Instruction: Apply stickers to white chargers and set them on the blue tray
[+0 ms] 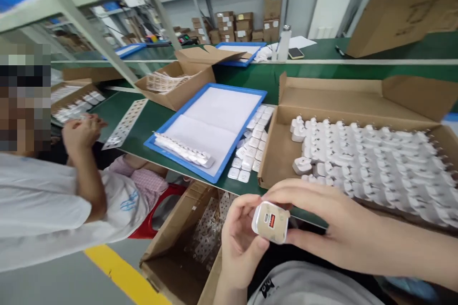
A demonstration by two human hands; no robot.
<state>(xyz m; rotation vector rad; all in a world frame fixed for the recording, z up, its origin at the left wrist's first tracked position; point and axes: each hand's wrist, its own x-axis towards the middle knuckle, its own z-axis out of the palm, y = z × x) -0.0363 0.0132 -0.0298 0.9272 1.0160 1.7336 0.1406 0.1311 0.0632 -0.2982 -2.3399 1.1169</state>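
White charger (pixel 271 222), red port facing up, pinched by left hand (pixel 240 240) and right hand (pixel 322 221).

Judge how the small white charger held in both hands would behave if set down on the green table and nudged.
The charger looks like a stiff, boxy plastic block, so it would probably slide rather than roll. Its smooth, glossy shell may be a little slippery in the left hand and right hand. It is pinched with fingertips only, so it seems light.
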